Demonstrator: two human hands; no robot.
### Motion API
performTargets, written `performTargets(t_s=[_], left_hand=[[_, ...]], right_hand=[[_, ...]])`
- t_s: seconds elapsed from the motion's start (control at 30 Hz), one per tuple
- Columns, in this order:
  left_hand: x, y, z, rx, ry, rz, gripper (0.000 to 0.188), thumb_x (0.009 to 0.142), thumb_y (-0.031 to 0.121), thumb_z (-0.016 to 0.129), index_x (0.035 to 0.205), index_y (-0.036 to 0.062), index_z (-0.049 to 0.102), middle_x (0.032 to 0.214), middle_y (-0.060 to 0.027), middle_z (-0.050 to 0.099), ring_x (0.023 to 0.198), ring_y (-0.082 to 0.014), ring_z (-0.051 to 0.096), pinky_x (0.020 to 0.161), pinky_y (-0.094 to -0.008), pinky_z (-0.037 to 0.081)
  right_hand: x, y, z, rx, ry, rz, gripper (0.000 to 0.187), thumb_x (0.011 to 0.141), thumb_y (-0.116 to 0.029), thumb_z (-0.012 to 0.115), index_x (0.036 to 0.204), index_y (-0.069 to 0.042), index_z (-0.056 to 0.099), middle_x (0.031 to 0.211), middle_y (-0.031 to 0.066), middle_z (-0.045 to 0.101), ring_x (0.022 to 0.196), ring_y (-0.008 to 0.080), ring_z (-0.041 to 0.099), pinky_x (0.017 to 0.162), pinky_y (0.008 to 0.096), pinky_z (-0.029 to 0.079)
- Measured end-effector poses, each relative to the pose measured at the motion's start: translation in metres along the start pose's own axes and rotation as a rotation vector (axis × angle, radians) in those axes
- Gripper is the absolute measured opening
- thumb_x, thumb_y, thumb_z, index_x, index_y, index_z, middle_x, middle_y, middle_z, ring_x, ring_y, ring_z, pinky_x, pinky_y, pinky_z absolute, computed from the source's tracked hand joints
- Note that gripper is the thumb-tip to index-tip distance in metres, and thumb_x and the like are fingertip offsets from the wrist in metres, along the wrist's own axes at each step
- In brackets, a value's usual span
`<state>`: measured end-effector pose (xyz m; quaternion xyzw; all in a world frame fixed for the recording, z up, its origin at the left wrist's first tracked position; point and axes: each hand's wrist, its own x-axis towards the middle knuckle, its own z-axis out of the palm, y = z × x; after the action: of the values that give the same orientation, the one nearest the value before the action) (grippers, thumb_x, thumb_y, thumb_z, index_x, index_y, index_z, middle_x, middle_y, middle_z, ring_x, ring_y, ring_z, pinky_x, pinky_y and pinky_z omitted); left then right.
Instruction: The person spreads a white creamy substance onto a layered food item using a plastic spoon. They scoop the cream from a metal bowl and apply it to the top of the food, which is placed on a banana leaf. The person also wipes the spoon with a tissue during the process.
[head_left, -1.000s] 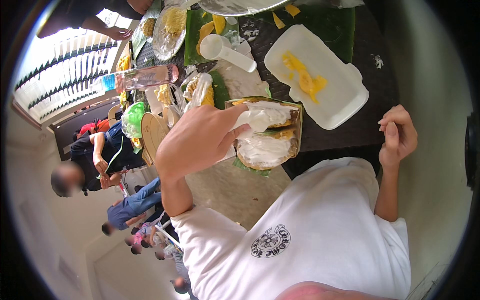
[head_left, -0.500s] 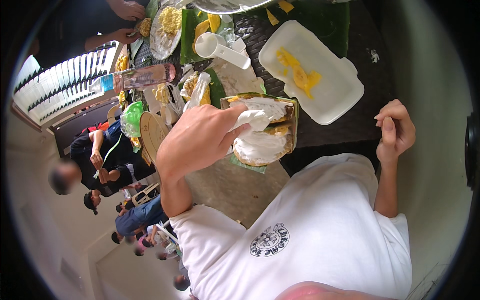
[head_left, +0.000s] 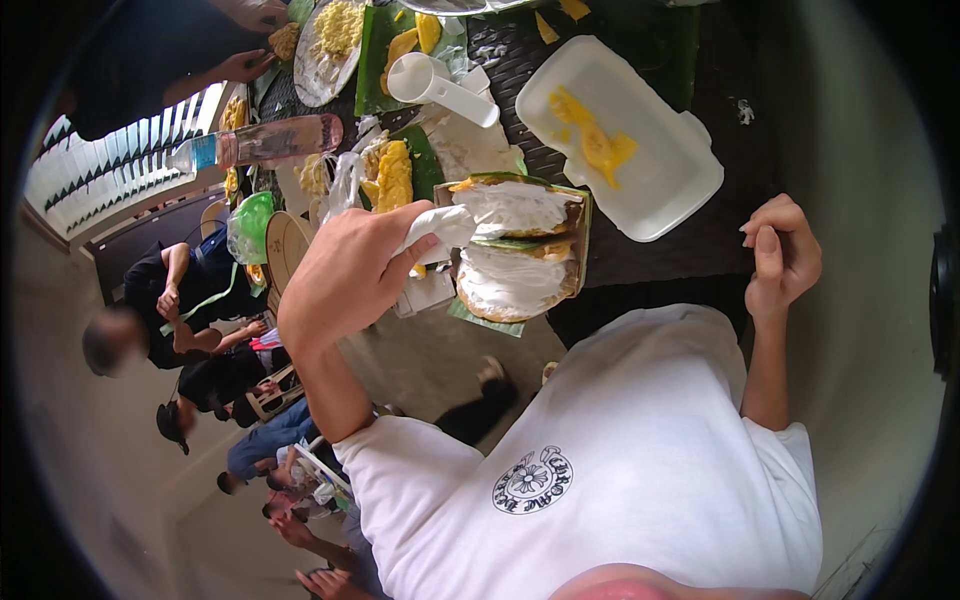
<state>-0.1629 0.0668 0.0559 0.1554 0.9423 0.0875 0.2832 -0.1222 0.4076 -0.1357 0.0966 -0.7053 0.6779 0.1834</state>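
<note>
My left hand (head_left: 350,265) is closed around a soft clear plastic piping bag filled with white cream (head_left: 446,229). The bag's filled end points right, toward a leaf-lined box (head_left: 586,240). Inside are two golden-brown pieces of food side by side, the upper piece (head_left: 515,212) and the lower piece (head_left: 515,283), both thickly covered in white cream. A gap separates the bag's end from the lower piece. Off to the right, my right hand (head_left: 785,255) hangs in the air with fingers loosely curled and nothing in them.
A white foam container (head_left: 670,195) with yellow fruit scraps stands at right. Beyond the box lie a white measuring scoop (head_left: 440,88), a plate of yellow crumbs (head_left: 325,55) and a bottle (head_left: 270,142). Another person's hand (head_left: 245,66) works at upper left; more people are behind.
My left hand has drawn back to the left with the piping bag, uncovering more of the upper cream-covered piece. My right hand has hardly moved.
</note>
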Motion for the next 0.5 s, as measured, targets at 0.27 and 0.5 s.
performTargets(t_s=[0.27,0.5], left_hand=[[-0.01,-0.015,-0.001,-0.067,0.021,-0.091,0.019,0.093,0.016,0.058,0.101,0.0003,0.064,0.077,-0.0224,0.063,0.073,-0.0412,0.06,0.066,-0.0448,0.047],[-0.007,-0.017,-0.006,-0.159,-0.018,-0.181,0.03,0.098,0.026,0.056,0.098,-0.0026,0.063,0.073,-0.0204,0.063,0.069,-0.0399,0.06,0.064,-0.0427,0.046]], right_hand=[[-0.001,-0.001,0.002,-0.023,0.019,0.018,0.01,0.087,-0.005,0.053,0.082,0.002,0.058,0.071,0.0055,0.056,0.055,0.0061,0.041,0.05,0.0219,0.031],[0.0,-0.003,0.003,0.019,0.037,0.052,0.009,0.086,-0.004,0.053,0.085,0.002,0.059,0.071,0.0051,0.056,0.056,0.0059,0.041,0.051,0.0217,0.031]])
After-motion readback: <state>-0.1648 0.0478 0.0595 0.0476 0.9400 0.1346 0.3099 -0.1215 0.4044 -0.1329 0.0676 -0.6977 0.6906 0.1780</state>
